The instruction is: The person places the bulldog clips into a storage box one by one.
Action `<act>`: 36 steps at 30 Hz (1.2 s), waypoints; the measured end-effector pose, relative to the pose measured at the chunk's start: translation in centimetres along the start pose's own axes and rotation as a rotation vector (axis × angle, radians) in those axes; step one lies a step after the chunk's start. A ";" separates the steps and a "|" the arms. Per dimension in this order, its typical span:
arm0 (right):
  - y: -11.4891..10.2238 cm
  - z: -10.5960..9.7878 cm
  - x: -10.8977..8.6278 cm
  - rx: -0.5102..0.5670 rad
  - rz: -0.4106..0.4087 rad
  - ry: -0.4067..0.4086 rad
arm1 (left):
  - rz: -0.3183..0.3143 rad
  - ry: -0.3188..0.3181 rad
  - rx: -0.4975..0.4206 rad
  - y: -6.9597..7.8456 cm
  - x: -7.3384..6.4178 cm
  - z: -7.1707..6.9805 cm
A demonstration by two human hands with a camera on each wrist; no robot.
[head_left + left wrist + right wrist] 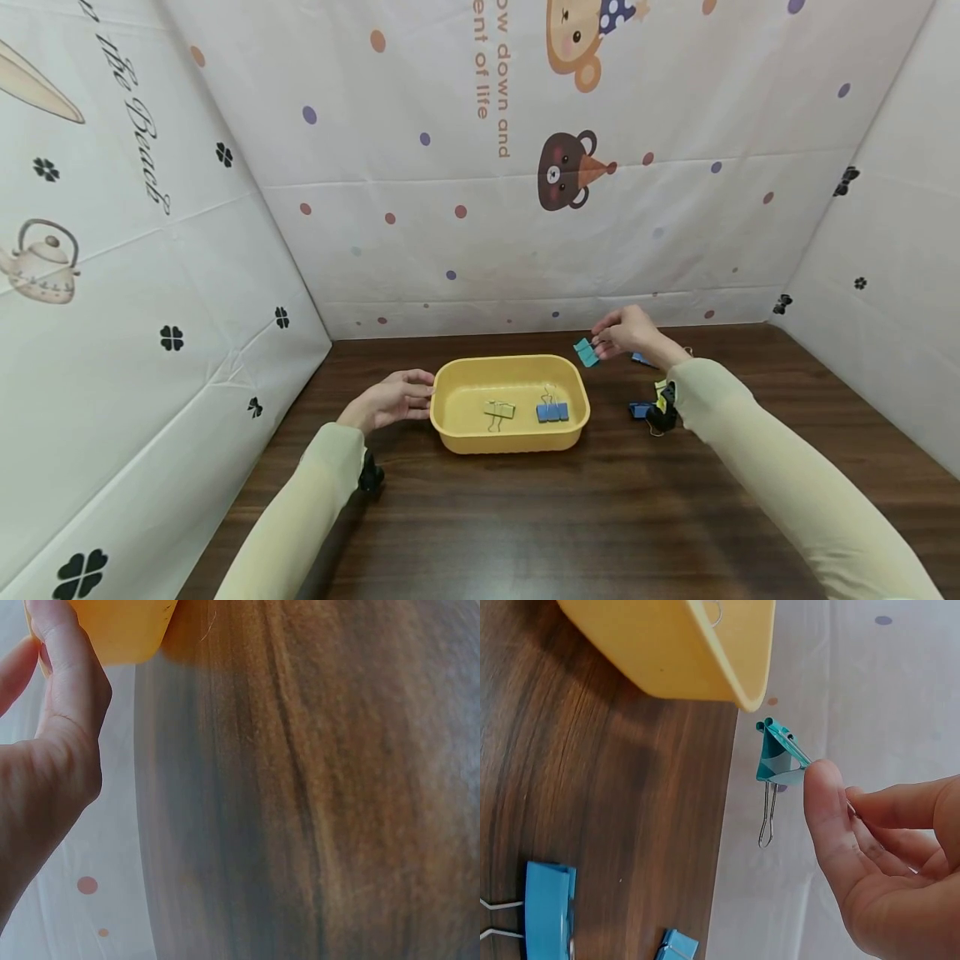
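My right hand (628, 332) pinches a teal binder clip (587, 352) by one wire handle, in the air just off the back right corner of a yellow plastic basket (495, 444). In the right wrist view, the teal clip's (775, 759) other handle hangs free below its body. At the basket's left end, my left hand (393, 400) holds the rim, with the thumb and fingers on either side of the wall in the left wrist view. Inside the basket lie a yellow binder clip (499, 409) and a blue binder clip (552, 412).
Right of the basket, partly hidden under my right forearm, are a blue binder clip (641, 410), a yellow clip (661, 390) and another blue clip (642, 359) farther back. The dark wooden table (480, 533) meets printed white cloth walls at its back and sides.
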State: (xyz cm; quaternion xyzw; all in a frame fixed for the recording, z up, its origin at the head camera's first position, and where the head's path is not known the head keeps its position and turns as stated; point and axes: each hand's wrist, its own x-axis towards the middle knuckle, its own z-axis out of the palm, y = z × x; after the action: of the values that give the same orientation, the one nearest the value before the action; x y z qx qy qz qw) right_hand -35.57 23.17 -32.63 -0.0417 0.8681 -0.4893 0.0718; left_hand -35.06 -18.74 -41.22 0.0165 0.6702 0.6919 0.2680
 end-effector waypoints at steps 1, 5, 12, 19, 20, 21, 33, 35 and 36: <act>-0.1 0.1 0.0 0.007 0.000 -0.006 | 0.000 -0.002 0.002 0.0 0.0 0.0; -0.8 0.5 -0.1 0.034 0.002 -0.024 | 0.000 -0.004 0.007 0.0 0.0 0.0; -1.8 1.2 -0.2 0.048 -0.026 -0.068 | 0.009 -0.008 0.006 0.0 0.0 0.0; -2.4 2.1 0.0 0.067 -0.040 -0.107 | 0.006 -0.021 0.006 0.0 0.0 0.1; -2.5 2.2 0.0 0.068 -0.039 -0.110 | 0.006 -0.024 0.009 0.0 0.0 0.1; -2.6 2.3 0.0 0.069 -0.038 -0.114 | 0.004 -0.023 0.007 0.0 0.0 0.1; -3.8 4.3 0.2 0.072 -0.051 -0.148 | -0.005 -0.024 0.006 0.1 0.0 0.1; -3.9 4.7 0.2 0.072 -0.049 -0.151 | -0.001 -0.032 0.009 0.1 0.0 0.1; -3.9 4.9 0.2 0.071 -0.051 -0.155 | 0.001 -0.036 0.007 0.1 0.0 0.1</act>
State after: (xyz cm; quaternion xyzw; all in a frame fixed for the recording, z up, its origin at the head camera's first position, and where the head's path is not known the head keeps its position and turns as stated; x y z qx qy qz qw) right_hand -34.98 17.00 -31.81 -0.0992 0.8407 -0.5168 0.1278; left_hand -35.09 -18.66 -41.15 0.0302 0.6677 0.6892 0.2797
